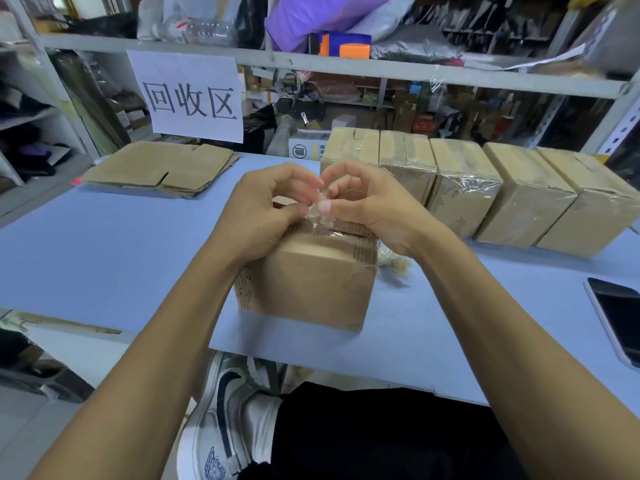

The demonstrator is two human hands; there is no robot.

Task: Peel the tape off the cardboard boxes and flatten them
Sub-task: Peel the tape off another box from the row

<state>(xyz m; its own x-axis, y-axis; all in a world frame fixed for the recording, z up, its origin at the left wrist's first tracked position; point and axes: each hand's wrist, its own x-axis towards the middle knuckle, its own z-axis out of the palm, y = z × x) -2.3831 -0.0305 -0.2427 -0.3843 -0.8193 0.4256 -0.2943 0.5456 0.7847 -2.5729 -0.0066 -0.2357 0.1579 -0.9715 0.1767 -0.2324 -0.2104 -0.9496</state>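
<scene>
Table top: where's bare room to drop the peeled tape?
Widest bare patch: the left of the blue table, between the flattened cardboard stack and the near edge. A smaller patch lies between the held box and the phone. Back right is crowded with a row of taped boxes.

table (104,244) pale blue | box (311,282) plain brown | tape (320,216) clear, glossy | sign (190,95) white, black characters | phone (620,317) black screen, white rim | shoe (221,410) white, grey, navy swoosh
</scene>
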